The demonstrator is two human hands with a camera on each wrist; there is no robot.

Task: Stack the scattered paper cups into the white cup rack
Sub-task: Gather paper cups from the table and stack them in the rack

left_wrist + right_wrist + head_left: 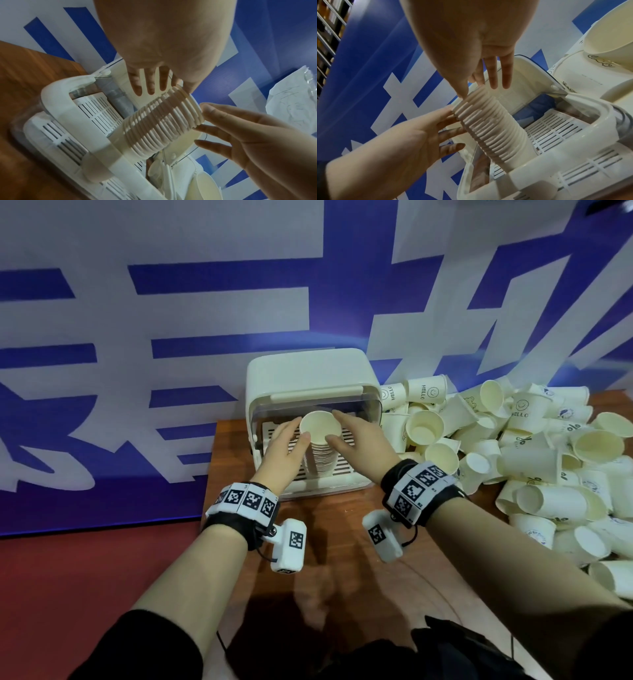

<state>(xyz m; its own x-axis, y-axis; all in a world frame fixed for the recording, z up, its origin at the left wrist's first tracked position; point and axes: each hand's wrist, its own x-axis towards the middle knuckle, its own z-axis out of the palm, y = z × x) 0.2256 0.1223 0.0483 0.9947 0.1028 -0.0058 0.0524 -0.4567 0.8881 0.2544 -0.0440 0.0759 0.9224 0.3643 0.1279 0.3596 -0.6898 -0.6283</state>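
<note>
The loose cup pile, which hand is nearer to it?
Right. The right hand is at the cup stack, on the loose cup pile's side; the left hand flanks the stack's far side.

Each forearm is bare from a dark sleeve pushed up near the elbow. On every wrist sits a black strap with a band of white blocks – each block carries a black-and-white square marker. A small white camera box hangs under the left wrist, another one under the right – both have a marker and a thin black cable.
</note>
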